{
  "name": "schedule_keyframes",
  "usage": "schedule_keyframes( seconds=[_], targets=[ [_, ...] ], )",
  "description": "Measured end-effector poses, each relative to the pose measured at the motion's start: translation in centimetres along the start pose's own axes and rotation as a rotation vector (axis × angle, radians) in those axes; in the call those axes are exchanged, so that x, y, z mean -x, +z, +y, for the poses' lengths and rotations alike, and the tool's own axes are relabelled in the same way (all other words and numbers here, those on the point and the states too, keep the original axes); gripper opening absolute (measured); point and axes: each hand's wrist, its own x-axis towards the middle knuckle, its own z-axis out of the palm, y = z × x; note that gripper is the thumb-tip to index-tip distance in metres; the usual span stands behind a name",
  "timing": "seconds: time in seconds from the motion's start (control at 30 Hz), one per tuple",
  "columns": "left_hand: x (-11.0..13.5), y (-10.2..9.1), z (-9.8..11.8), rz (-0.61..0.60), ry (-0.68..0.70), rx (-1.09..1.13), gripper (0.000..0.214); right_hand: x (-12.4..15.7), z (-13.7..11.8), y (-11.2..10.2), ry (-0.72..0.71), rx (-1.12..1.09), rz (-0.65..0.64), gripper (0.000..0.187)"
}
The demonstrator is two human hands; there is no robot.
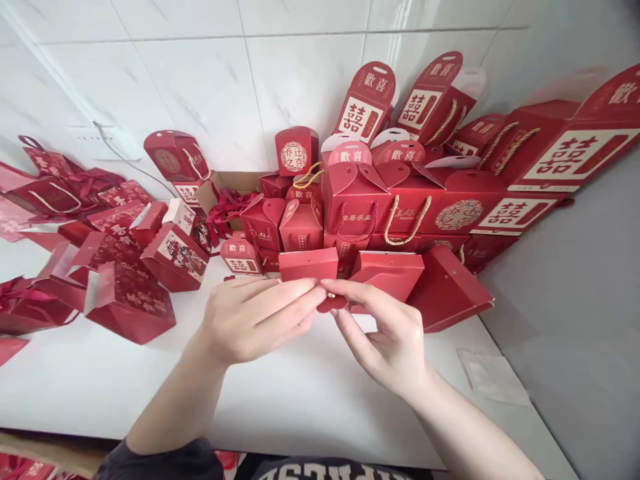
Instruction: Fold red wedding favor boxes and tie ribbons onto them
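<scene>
My left hand point(255, 317) and my right hand point(387, 333) meet above the white table point(300, 393), fingertips pinched together. Between them sits a small red piece with a gold bead point(332, 298); both hands pinch it. Just behind my fingers lies a flat red folded box point(309, 264), and to its right another flat red box point(393, 272). Both hands are closed in a pinch.
Piles of red gift boxes with gold rope handles point(405, 200) fill the back and right against the white tiled wall. More red boxes and bags point(125, 267) lie at the left. A cardboard box of red ribbons point(227, 200) stands behind. A clear plastic sleeve point(493, 377) lies at right.
</scene>
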Motion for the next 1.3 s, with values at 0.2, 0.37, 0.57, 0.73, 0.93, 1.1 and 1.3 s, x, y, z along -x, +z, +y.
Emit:
schedule_keyframes(
  seconds=[0.2, 0.37, 0.57, 0.73, 0.93, 1.1, 1.3],
  targets=[
    [-0.9, 1.4, 1.3, -0.058, -0.331, 0.263, 0.012, 0.1, 1.3, -0.8, 0.051, -0.016, -0.069, 0.037],
    [-0.8, 1.7, 1.9, -0.197, -0.481, 0.455, 0.016, -0.6, 1.5, -1.8, 0.192, -0.062, -0.116, 0.015],
    [-0.6, 2.4, 2.2, -0.261, -0.458, 0.419, 0.012, -1.2, 2.1, -2.0, 0.372, -0.189, -0.242, 0.006],
    [-0.6, 3.4, 2.8, -0.08, -0.462, 0.299, 0.017, -0.7, 2.3, -0.6, 0.353, -0.102, 0.001, 0.007],
    [-0.4, 4.4, 3.5, -0.029, -0.432, 0.047, 0.013, -0.4, 1.9, 0.5, 0.13, 0.113, 0.099, 0.007],
    [-0.4, 4.9, 4.5, -0.181, -0.434, 0.002, 0.009, -0.6, 2.2, 0.2, 0.285, 0.103, -0.017, 0.004],
    [-0.4, 6.0, 4.7, -0.39, -0.349, -0.135, 0.018, -0.6, 2.3, -0.2, 0.502, 0.15, -0.18, 0.006]
  ],
)
